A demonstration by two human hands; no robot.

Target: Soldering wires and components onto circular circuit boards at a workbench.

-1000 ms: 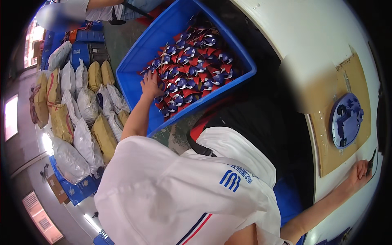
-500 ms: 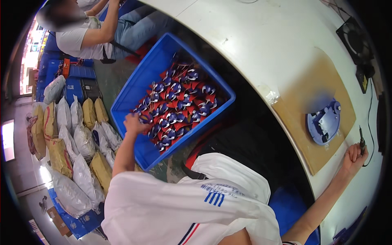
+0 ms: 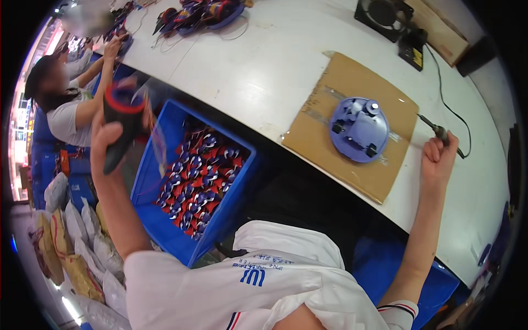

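Observation:
My left hand [image 3: 105, 135] is raised above the far left side of the blue crate, closed around a dark cone-shaped part [image 3: 122, 129] with a red rim. Thin loose wires [image 3: 159, 143] trail from that part, blurred by motion. Below it, the blue crate [image 3: 184, 247] holds many red, blue and white parts [image 3: 201, 187]. On the table at the right, my right hand [image 3: 439, 157] is closed on the handle of a soldering iron [image 3: 440, 132], its tip pointing up and left. Left of the iron, a round purple-blue plastic housing [image 3: 360, 137] rests on a cardboard sheet [image 3: 313, 124].
At the table's far end lies a pile of dark, red and blue parts [image 3: 201, 14] with wires. A black fan [image 3: 384, 16] stands at the back right, beside the iron's cable. A co-worker [image 3: 71, 110] sits at the left; filled sacks [image 3: 80, 253] are stacked behind.
My left hand has come up out of the crate with the cone-shaped part and its wires. The view has swung toward the table. My right hand still grips the soldering iron.

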